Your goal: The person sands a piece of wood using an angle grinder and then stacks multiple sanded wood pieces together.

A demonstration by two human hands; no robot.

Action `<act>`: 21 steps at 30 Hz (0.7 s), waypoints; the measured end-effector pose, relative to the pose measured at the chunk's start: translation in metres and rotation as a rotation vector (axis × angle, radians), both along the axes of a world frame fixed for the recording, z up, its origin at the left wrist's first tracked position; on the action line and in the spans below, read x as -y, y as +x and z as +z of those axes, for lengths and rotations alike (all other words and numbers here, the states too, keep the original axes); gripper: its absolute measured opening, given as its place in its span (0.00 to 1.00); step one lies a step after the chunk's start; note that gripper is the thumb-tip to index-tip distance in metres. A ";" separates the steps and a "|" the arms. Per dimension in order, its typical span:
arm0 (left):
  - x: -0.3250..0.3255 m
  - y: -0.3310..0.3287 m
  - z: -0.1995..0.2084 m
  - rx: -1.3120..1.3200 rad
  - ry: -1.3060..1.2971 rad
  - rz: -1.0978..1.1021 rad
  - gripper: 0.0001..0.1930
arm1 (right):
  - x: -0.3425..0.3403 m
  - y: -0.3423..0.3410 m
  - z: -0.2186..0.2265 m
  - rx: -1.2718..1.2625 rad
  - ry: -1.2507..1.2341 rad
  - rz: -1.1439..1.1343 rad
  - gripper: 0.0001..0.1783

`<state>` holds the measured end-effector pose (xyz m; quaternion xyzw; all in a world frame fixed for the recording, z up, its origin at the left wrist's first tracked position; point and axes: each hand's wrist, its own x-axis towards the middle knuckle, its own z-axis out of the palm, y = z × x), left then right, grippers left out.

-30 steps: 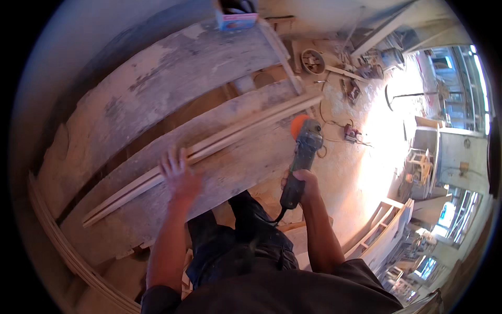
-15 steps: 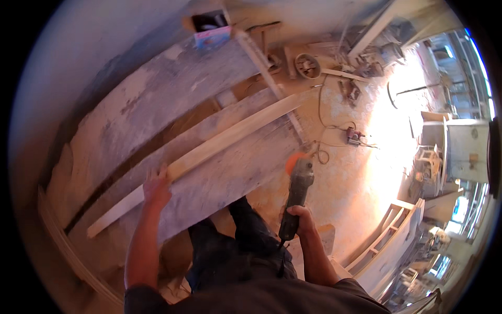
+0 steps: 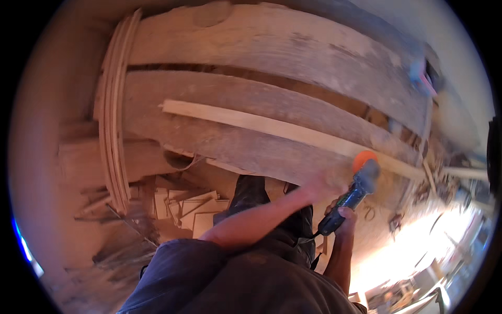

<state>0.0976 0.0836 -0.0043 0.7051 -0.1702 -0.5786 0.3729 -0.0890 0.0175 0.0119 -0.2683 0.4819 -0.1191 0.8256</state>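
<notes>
My right hand (image 3: 343, 218) is wrapped round the body of a dark angle grinder (image 3: 354, 194) with an orange disc (image 3: 365, 159) at its upper end. The disc overlaps the right part of a long pale wood strip (image 3: 261, 124) in the picture; whether they touch I cannot tell. That strip lies lengthwise on a worn plank bench (image 3: 225, 141). Close to the grinder's left side, my left hand (image 3: 328, 183) is smeared by motion, its fingers unclear. It is off the strip's left part.
Several long thin boards (image 3: 116, 115) lie across the bench's left end. Wood offcuts (image 3: 194, 209) are heaped on the floor below. A blue and pink box (image 3: 421, 77) sits at the far right. Between the bench planks runs a long gap (image 3: 293, 90).
The view has swung toward the left end of the bench. My left hand has left the wood strip and moved right, close to the grinder. My right hand still holds the grinder.
</notes>
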 end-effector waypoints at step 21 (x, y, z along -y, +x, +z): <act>-0.300 0.315 -0.011 -0.456 -0.159 1.155 0.14 | -0.251 0.440 -0.035 0.013 0.113 0.974 0.25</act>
